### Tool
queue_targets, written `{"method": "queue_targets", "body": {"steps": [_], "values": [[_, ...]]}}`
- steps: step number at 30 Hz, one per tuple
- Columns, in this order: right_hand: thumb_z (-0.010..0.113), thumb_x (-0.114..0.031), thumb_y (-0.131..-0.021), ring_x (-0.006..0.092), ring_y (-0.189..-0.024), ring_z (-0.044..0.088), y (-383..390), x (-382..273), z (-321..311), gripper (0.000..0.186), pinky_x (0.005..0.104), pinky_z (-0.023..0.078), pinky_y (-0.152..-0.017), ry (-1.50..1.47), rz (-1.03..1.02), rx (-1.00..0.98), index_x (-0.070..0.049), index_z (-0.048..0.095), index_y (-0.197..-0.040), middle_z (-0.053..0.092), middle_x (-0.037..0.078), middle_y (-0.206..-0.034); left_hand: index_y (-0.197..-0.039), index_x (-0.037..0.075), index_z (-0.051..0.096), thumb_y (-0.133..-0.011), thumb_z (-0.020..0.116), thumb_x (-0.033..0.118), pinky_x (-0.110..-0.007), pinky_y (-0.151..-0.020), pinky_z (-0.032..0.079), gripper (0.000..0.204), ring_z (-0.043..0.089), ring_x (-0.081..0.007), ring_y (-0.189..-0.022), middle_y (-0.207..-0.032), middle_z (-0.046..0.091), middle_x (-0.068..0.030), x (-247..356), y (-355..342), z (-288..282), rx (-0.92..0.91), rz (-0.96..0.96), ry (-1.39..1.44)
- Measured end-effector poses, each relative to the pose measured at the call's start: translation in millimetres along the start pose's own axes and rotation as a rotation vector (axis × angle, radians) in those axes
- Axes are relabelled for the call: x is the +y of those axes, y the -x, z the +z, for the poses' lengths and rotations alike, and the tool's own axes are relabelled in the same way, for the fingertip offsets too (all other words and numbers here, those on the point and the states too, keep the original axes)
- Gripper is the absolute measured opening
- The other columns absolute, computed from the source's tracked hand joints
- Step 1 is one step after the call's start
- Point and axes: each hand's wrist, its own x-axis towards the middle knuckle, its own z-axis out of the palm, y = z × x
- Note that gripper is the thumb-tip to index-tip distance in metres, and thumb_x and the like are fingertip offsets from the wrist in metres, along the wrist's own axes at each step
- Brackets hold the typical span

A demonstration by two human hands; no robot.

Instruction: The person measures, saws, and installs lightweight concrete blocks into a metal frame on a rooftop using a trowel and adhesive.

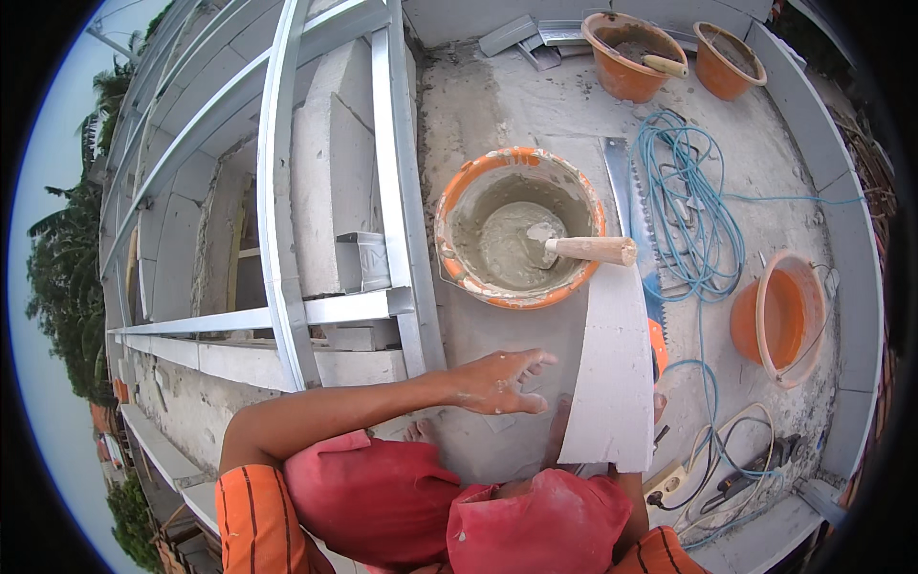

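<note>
My left hand (507,383) hangs dusty above the floor, fingers apart and holding nothing, just below the mortar bucket. My right hand (658,409), mostly hidden, grips the right edge of a long, pale wedge-shaped block (604,383) standing by my leg. The orange-rimmed bucket (473,191) holds wet grey mortar (507,263) and a wooden-handled tool (588,249) resting across it. A toothed saw with an orange handle (656,340) lies beside the block, partly behind it.
Metal framing (285,191) spans an opening at left. Blue cable (698,220), an orange bucket (792,316), a power strip (667,483) and dark tools (765,469) lie at right. Two mortar buckets (626,77) (727,57) and metal offcuts (512,38) sit behind. A low block wall (851,297) edges the floor.
</note>
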Motion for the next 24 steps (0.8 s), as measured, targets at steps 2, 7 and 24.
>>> {"method": "queue_targets", "body": {"steps": [2,7,24], "values": [[0.055,-0.046,-0.08,0.0272,-0.112,0.057,10,-3,3,0.08,0.0376,0.047,-0.096,0.019,-0.028,0.012,0.003,0.037,-0.14,0.049,0.019,-0.133,-0.144,0.004,0.03,-0.087,0.064,0.045,-0.044,-0.101,0.042,0.078,0.049,-0.0393,-0.125,-0.137,0.043,-0.03,0,5,3,-0.077,-0.045,0.026],[0.054,-0.046,-0.081,0.0273,-0.112,0.058,39,-13,18,0.078,0.0378,0.047,-0.095,0.019,-0.172,0.016,0.004,0.038,-0.139,0.049,0.019,-0.132,-0.148,0.005,0.022,-0.086,0.065,0.049,-0.046,-0.102,0.041,0.087,0.041,-0.0402,-0.131,-0.142,0.037,-0.0303,2,11,10,-0.132,-0.003,0.135],[0.046,-0.04,-0.087,0.0273,-0.114,0.056,-80,17,276,0.066,0.0385,0.047,-0.096,-0.187,-0.075,-0.906,0.004,0.041,-0.136,0.052,0.02,-0.129,-0.151,0.001,0.006,-0.071,0.075,0.048,-0.052,-0.111,0.029,0.116,0.032,-0.0403,-0.136,-0.142,0.03,-0.0325,100,101,-86,0.675,0.162,0.532]]}}
